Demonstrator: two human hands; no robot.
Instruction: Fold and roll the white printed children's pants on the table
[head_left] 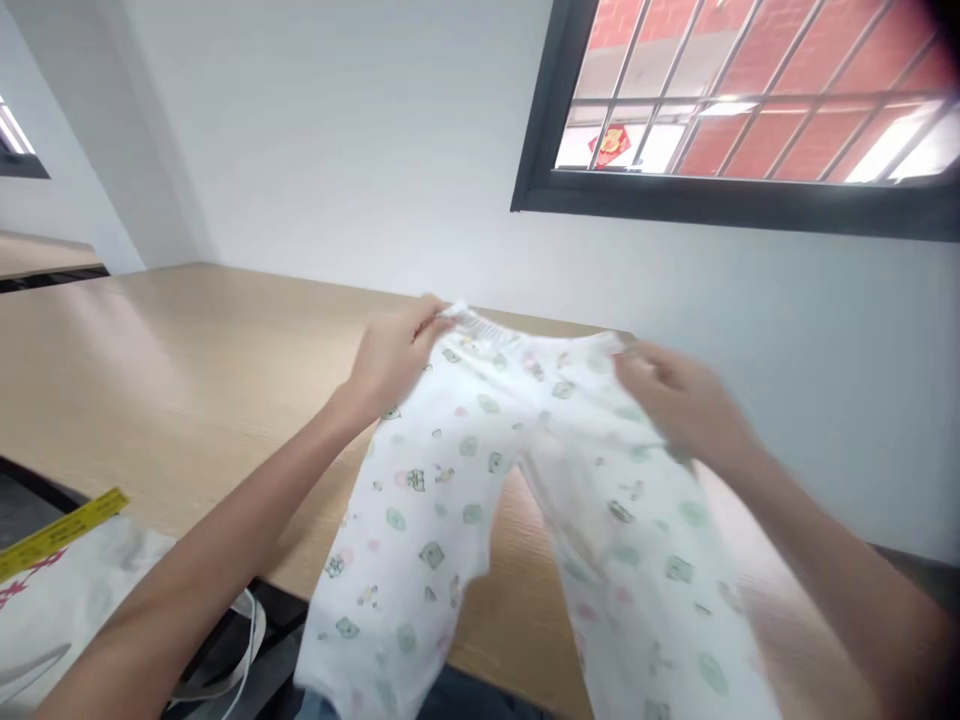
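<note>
Left hand: the left hand [394, 355] comes in from the lower left, thumb and fingers pinched together on one corner of the waistband [487, 328].
Right hand: the right hand [679, 400] is blurred, knuckles up, but its fingers curl closed over the waistband's other end.
Pants: a small white pair of pants [480, 470] printed with green and pink figures, strung between the two hands by the top edge. Both legs drop below the hands toward the person. One leg hangs under the left wrist and past the table's near edge, the other spreads beneath the right forearm.
Waistband: ribbed elastic, pulled fairly flat from fingertips to fingertips.
Table: a light wooden table [150, 370] lies under both hands and runs off well to the left of the left hand.
Bag: a white bag [67, 600] with a yellow strip [60, 532] sits down by the left elbow, well apart from that hand.
Window: a dark-framed, barred window [750, 110] is high above the right hand, with red brick behind it.
</note>
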